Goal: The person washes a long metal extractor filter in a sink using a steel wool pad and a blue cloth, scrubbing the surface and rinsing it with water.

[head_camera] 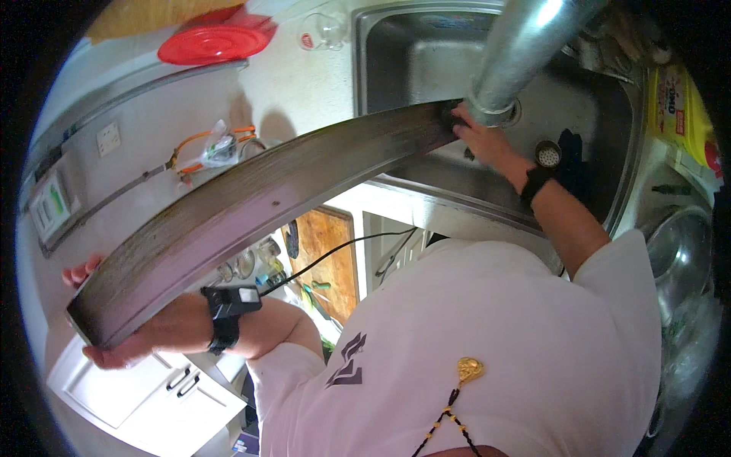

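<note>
A long, stained metal channel-like panel [274, 188] slants across the view from lower left to the sink. My left hand [125, 337] grips its near-left end, with fingers behind and thumb below. At the far end, my right hand [480, 137] holds a small dark object [454, 114] against the panel's surface; it looks like a pad or cloth, but I cannot tell which. Just above that hand hangs a thick metal pipe [519, 57], perhaps a faucet spout close to the camera. The stainless steel sink [422, 74] lies beneath the panel's far end.
A drain strainer [548, 154] and a dark cloth-like item [571, 148] lie in the sink. A glass mug [322, 34] and a red plastic lid [214, 44] stand beyond it. To the right are a yellow package [679, 108] and a metal bowl [679, 257]. A black cable [337, 251] runs from my left wrist.
</note>
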Demonstrator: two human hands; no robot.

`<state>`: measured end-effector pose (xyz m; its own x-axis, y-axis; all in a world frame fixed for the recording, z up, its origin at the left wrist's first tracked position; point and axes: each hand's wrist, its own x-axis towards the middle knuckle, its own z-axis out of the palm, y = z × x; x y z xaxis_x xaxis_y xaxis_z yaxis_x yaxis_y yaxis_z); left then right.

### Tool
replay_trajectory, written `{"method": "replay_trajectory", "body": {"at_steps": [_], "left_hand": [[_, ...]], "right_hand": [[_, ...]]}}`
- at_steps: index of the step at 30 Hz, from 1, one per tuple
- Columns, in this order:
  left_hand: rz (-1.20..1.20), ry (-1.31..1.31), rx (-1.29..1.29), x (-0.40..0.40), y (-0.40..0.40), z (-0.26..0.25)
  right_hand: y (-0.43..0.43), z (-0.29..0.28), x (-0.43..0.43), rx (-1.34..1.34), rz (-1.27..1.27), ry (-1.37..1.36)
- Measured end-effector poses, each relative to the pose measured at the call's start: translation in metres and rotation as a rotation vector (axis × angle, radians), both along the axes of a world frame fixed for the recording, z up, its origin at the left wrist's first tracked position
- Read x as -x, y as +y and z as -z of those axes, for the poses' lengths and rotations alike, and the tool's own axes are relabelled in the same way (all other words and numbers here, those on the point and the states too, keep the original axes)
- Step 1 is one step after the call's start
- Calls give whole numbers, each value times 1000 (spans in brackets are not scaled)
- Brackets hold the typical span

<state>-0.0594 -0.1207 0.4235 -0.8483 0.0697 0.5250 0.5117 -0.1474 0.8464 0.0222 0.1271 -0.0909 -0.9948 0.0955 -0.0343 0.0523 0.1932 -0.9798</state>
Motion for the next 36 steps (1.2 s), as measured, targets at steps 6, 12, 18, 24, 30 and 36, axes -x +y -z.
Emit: {"method": "replay_trajectory", "body": {"at_steps": [6, 12, 18, 24, 30, 36], "left_hand": [[75, 1, 98, -22, 1, 3], [-10, 79, 147, -39, 17, 22], [160, 81, 26, -52, 46, 27], [-150, 55, 50, -30, 2, 18], [-208, 154, 42, -29, 0, 25], [-29, 31, 43, -43, -14, 23]], "right_hand": [[-33, -157, -1, 203, -83, 511], [-65, -281, 7, 469, -145, 855], [-96, -339, 13, 461, -108, 1080], [-63, -156, 0, 72, 60, 718], [-19, -51, 1, -126, 32, 260], [-91, -271, 10, 165, -134, 870]]}}
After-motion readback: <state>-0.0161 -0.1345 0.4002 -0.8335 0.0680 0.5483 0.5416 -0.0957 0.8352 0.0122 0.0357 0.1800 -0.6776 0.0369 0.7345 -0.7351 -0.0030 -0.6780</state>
